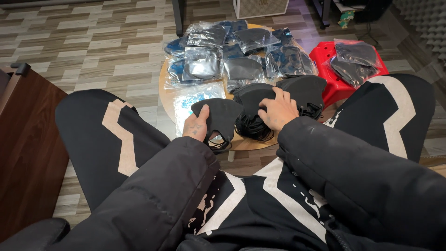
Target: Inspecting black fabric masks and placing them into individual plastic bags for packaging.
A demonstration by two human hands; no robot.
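Observation:
My left hand [197,125] grips a black face mask [220,116] by its left edge, holding it over the near edge of a small round wooden table [163,88]. My right hand [278,111] rests on a stack of loose black masks [260,100] beside it, fingers bent over the top one. Another pile of black masks [306,90] lies just right of that hand. Ear loops dangle below the held mask.
Several clear plastic bags of masks [218,60] cover the far half of the table. A red plastic stool [327,58] at the right carries more bagged masks [355,60]. A dark wooden cabinet [28,139] stands at the left. My knees flank the table.

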